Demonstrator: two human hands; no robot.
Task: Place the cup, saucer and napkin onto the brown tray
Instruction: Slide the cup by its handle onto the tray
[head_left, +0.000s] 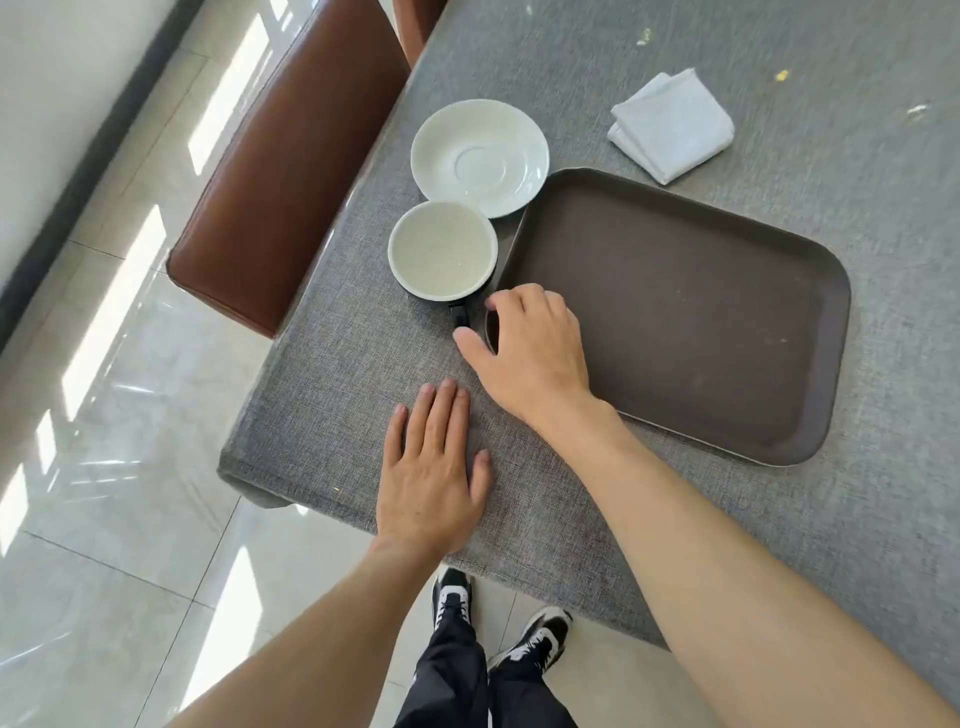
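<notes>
The brown tray (685, 317) lies empty on the grey tablecloth. Just left of its corner stands the cup (441, 250), white inside and dark outside, its handle pointing toward me. The white saucer (480, 156) lies behind the cup, touching it. The folded white napkin (671, 124) rests beyond the tray's far edge. My right hand (530, 348) hovers over the tray's near left corner, fingers curled and apart, thumb and fingertips close to the cup's handle but holding nothing. My left hand (434, 467) lies flat on the cloth near the table's edge.
The table (857, 519) has its corner at the lower left, close to my left hand. A brown leather chair (280, 171) stands against the table's left side. My legs and shoes show below, on the glossy tiled floor (104, 467).
</notes>
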